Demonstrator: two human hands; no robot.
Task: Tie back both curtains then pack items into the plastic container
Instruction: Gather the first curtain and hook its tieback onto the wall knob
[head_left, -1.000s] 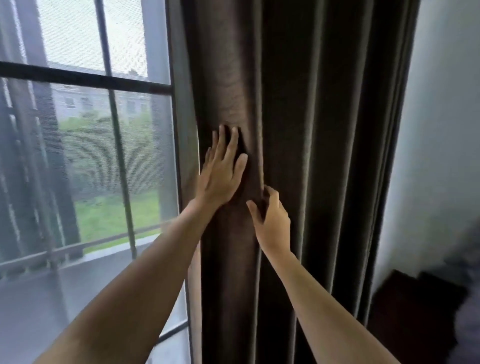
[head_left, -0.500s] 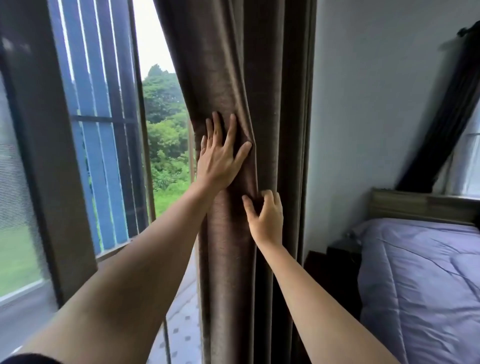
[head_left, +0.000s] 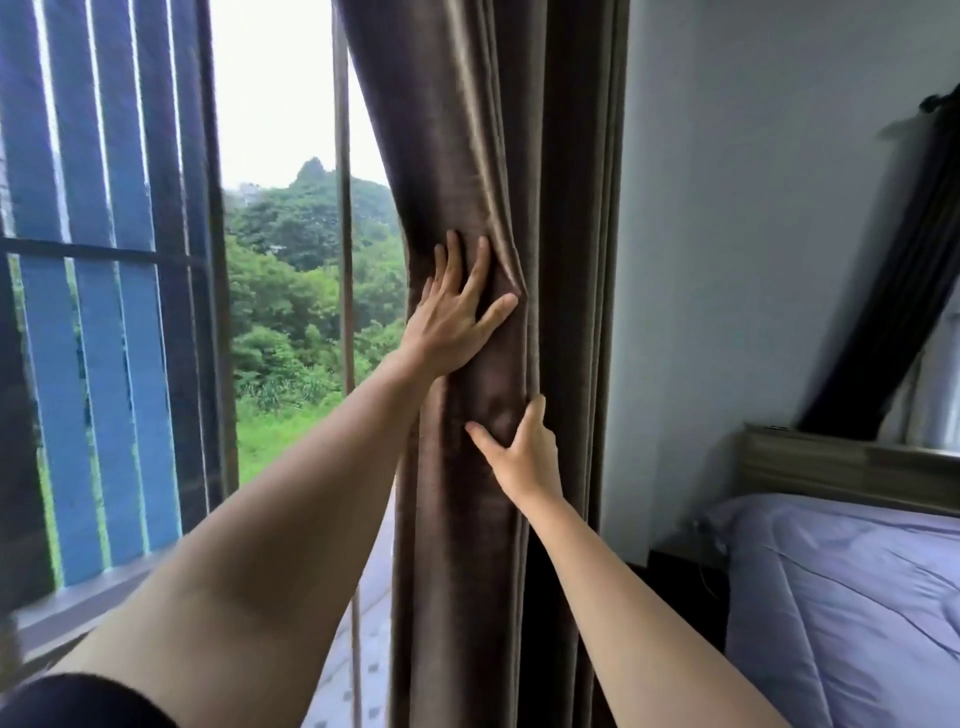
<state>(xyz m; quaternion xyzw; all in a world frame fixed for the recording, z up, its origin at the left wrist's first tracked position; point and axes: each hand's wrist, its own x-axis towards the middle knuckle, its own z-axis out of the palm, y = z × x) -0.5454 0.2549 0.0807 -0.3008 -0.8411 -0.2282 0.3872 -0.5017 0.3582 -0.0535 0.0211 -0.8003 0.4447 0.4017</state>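
Observation:
A brown curtain (head_left: 467, 135) hangs gathered in folds in the middle of the view, pushed toward the wall. My left hand (head_left: 452, 317) lies flat on its left side with fingers spread, pressing the cloth rightward. Lower down, my right hand (head_left: 524, 452) grips a bunch of folds, thumb in front and fingers wrapped behind. A second, dark curtain (head_left: 904, 291) hangs slanted at a far window on the right. No plastic container or tie-back is in view.
The window (head_left: 280, 270) on the left shows trees and blue slats (head_left: 98, 291) outside. A white wall (head_left: 727, 234) stands right of the curtain. A bed with a lilac quilt (head_left: 852, 597) and a dark bedside table (head_left: 675, 582) sit at the lower right.
The curtain has been drawn to the right, uncovering more window. My view turned right, bringing the bed and wall in. Both hands stay on the curtain, right hand clutching more cloth.

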